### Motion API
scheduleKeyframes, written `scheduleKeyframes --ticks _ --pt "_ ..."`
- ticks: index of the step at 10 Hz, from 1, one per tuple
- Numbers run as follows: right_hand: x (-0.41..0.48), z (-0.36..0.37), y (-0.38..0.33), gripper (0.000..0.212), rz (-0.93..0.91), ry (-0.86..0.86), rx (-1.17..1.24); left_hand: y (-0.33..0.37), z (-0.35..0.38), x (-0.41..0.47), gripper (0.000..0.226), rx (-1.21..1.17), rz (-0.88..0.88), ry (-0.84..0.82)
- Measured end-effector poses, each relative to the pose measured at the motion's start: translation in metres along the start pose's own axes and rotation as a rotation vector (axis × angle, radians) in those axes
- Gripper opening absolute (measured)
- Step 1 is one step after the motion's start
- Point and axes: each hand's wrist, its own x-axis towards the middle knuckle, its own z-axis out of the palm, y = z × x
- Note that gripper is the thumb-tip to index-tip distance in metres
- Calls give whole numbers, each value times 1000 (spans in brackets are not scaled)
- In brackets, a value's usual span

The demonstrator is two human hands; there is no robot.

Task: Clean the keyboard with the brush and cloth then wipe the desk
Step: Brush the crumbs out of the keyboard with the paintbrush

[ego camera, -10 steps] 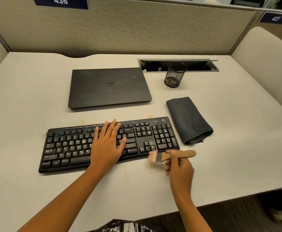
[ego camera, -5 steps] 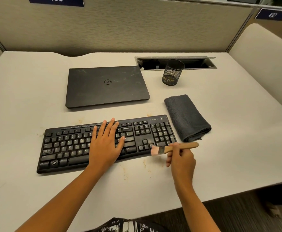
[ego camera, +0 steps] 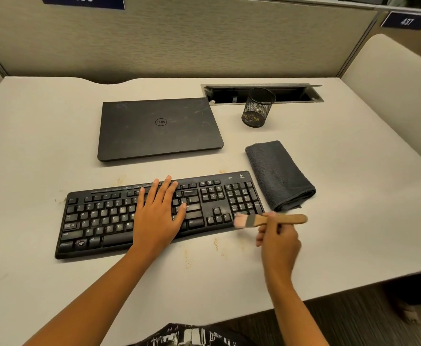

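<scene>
– Two hands are seen over the desk [ego camera: 354,196]. What is held by them?

– The left hand [ego camera: 158,216] is laid flat on the middle of the keyboard [ego camera: 99,218], fingers straight, and nothing is gripped by it; the keyboard seems to be pressed down. The right hand [ego camera: 278,242] is closed round the wooden handle of the brush [ego camera: 289,219], at the near right corner of the keyboard.

– Where are the bristles placed?

– On the near right edge of the keyboard, just below the number keys. Blur is present there, so real contact cannot be told.

– Which step is judged to be in hand?

– The brushing of the keyboard. The cloth [ego camera: 279,174] is lying folded just beside the right end of the keyboard, touched by no hand, so the wiping is not yet begun. Brown crumbs [ego camera: 215,243] are seen on the desk in front of the keyboard.

– What is called for by the next move?

– Probably the bristles should be drawn lightly along the rows of keys. The middle keys are covered by the left hand, so it must be lifted away before that part can be reached.
</scene>
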Motion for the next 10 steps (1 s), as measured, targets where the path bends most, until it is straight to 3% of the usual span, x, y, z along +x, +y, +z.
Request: scheduleKeyframes --ticks 1,3,4,5,6,7,8,10 --pt "21 -18 7 33 26 201 16 0 0 0 68 8 -1 -2" --pt "-10 7 -2 27 -88 -97 -43 0 0 -1 67 3 3 0" --pt "2 1 1 26 -51 -30 -21 0 0 0 67 2 0 0" --pt "20 -13 10 32 -11 166 12 1 -1 0 67 8 -2 3" --pt "7 -3 7 29 -72 63 9 1 -1 0 67 10 -2 4" --pt "-10 15 2 24 -197 -148 -18 0 -1 0 67 11 3 2" --pt "-2 15 -3 21 -269 -129 23 0 -1 0 67 5 1 0" --pt "12 -3 -7 9 -712 -110 -89 0 -1 0 67 -1 -2 0"
